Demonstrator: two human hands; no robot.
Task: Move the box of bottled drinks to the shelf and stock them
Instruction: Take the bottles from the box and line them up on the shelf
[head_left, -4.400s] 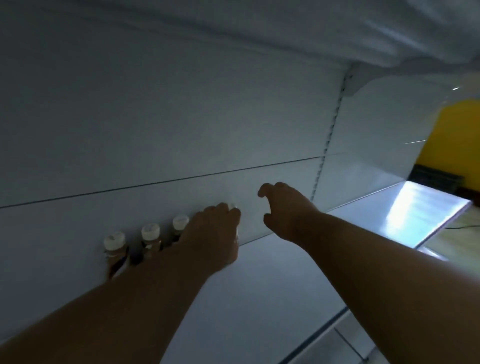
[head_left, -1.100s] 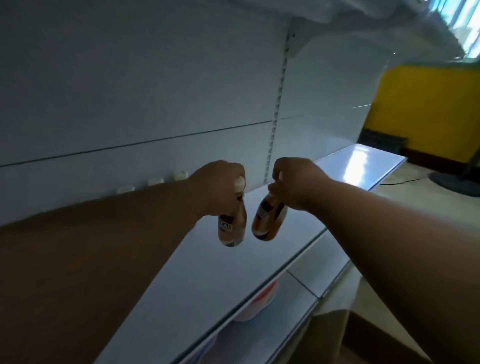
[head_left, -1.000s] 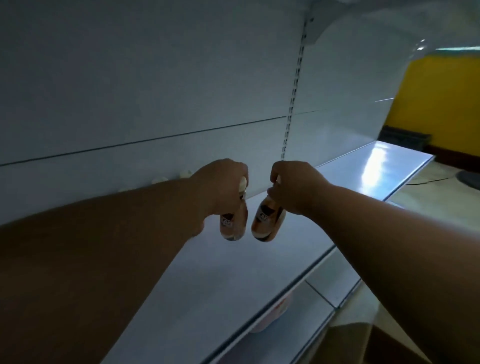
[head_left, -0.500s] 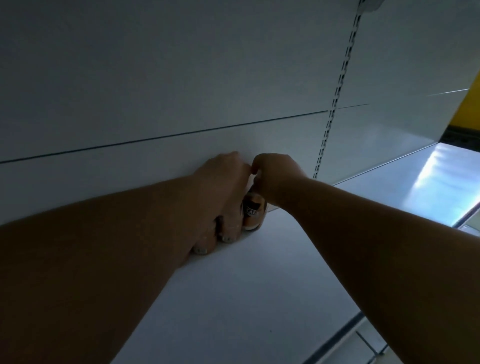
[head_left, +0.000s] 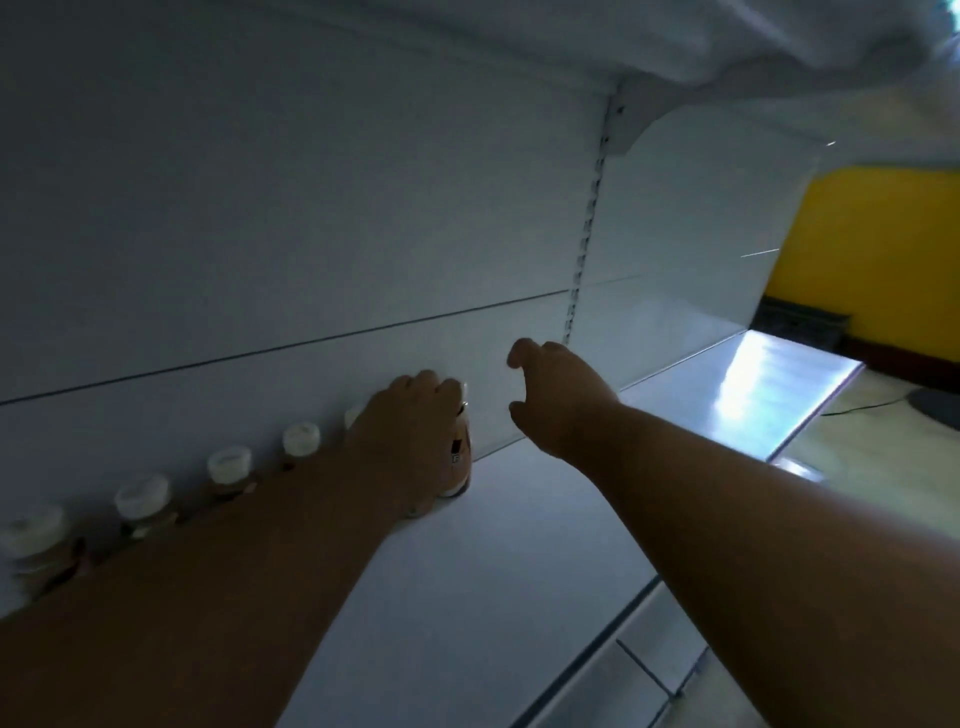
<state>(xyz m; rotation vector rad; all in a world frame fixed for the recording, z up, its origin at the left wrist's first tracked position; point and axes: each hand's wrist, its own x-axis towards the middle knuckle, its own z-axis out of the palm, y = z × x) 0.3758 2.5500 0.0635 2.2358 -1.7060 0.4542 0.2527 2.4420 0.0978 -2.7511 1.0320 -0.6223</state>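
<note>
A row of several small brown bottles with white caps (head_left: 228, 464) stands along the back of the white shelf (head_left: 493, 582). My left hand (head_left: 410, 441) is curled over the top of the rightmost bottle (head_left: 461, 460), which stands upright on the shelf. My right hand (head_left: 556, 400) hovers just to the right of it, fingers spread and holding nothing. My left forearm hides the lower parts of the other bottles. The box is not in view.
The white back panel (head_left: 311, 208) rises behind the row, with a slotted upright (head_left: 584, 249) to the right. Another shelf (head_left: 675, 36) hangs overhead. A lower shelf edge (head_left: 639, 670) shows below. A yellow wall (head_left: 872, 249) and floor lie at the right.
Both hands carried a bottle each to the back of the shelf and set them at the row's right end. My right hand has let go and drawn away to the right.
</note>
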